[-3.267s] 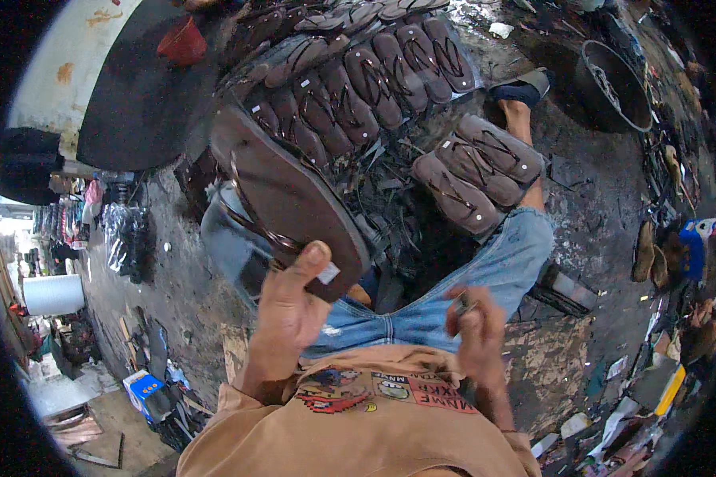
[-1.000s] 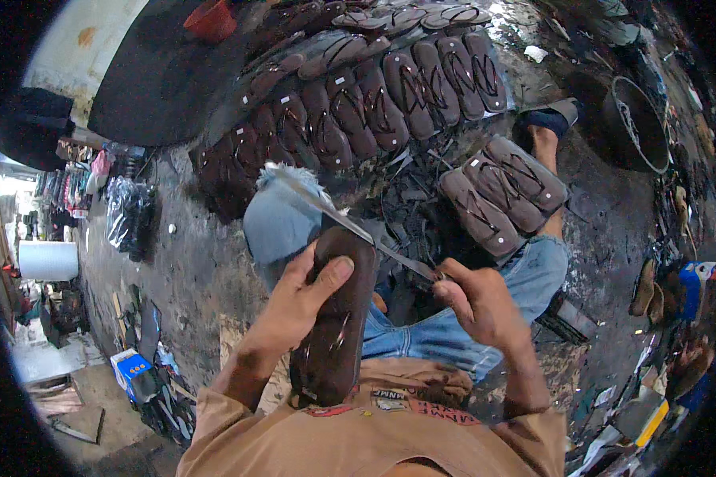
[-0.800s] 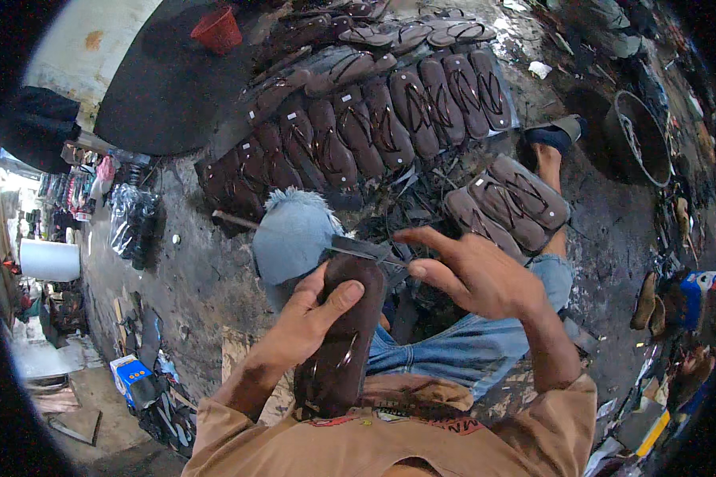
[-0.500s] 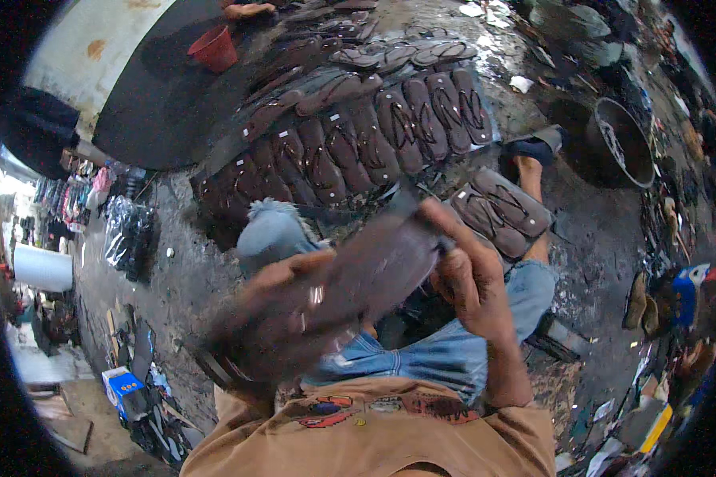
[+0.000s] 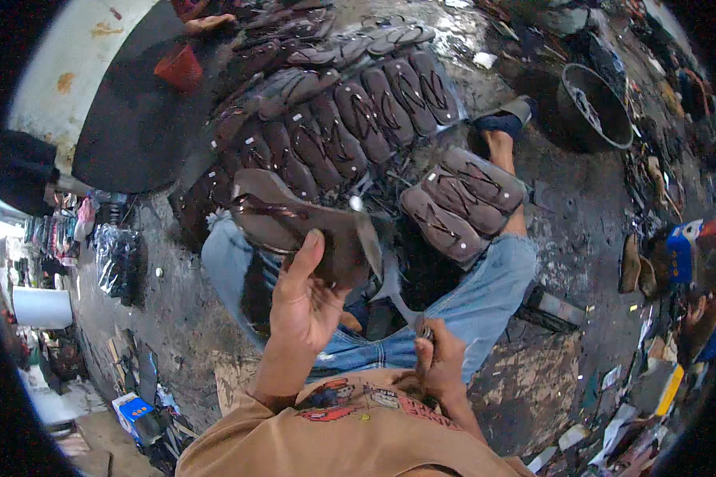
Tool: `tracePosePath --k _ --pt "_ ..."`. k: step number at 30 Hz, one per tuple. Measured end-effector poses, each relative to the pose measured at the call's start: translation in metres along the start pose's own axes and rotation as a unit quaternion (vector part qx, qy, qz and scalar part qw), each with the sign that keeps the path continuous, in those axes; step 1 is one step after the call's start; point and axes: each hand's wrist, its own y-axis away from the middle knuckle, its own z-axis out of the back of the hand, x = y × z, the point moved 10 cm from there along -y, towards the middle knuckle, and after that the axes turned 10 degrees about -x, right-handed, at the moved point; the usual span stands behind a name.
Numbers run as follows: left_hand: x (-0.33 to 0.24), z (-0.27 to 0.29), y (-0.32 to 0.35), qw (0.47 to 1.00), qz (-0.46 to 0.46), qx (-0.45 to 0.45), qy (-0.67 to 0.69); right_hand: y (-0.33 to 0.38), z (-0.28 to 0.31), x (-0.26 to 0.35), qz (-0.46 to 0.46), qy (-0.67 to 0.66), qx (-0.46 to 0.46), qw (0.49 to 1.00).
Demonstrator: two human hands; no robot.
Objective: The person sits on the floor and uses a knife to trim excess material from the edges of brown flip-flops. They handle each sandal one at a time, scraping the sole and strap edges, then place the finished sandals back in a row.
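Note:
Raised over my lap is a brown flip-flop sandal (image 5: 274, 215), tilted, with a dark strap across it. My left hand (image 5: 306, 302) grips its lower edge, thumb against the near face. Lower and to the right, my right hand (image 5: 441, 354) is closed around the end of a narrow grey blade-like tool (image 5: 406, 308), which points up toward the sandal's heel end. A thin pale strip (image 5: 388, 278) hangs by that end; whether it is still joined to the sole I cannot tell. My right fingers partly hide the tool's handle.
Several brown flip-flops (image 5: 326, 131) lie in rows on the dark floor ahead. Another group of flip-flops (image 5: 461, 203) rests by my right knee. A black basin (image 5: 597, 107) stands far right, a red bucket (image 5: 179, 69) far left. Another person's hand (image 5: 209, 24) shows at the top.
The sandal has swung up and away from me, now held by my left hand alone. My right hand has left its tip and come down toward my lap. The whole view has shifted slightly.

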Motion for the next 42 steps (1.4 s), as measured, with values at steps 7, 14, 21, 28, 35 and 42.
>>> tracePosePath --k 7,14,21,28,35,42 --pt "0.020 0.036 0.008 0.996 0.002 0.019 -0.082 -0.040 0.007 0.020 -0.006 0.020 0.155 0.988" --pt "0.020 0.075 0.022 0.988 -0.010 -0.005 -0.154 -0.050 -0.038 0.027 -0.034 -0.072 0.270 0.960" --pt "-0.092 -0.056 -0.041 0.772 -0.378 0.074 -0.505 -0.066 0.031 -0.083 -0.118 -0.048 -0.120 0.985" --pt "-0.028 -0.056 -0.288 0.962 -0.170 0.026 -0.213 0.019 0.135 -0.119 -0.312 -0.267 -0.270 0.871" --pt "0.285 0.081 -0.193 0.930 0.229 -0.006 -0.287 0.112 0.265 -0.278 -0.257 -0.324 -0.505 0.758" --pt "0.247 0.085 -0.224 0.945 0.088 -0.150 -0.277 0.118 0.231 -0.306 -0.402 -0.013 -0.450 0.797"
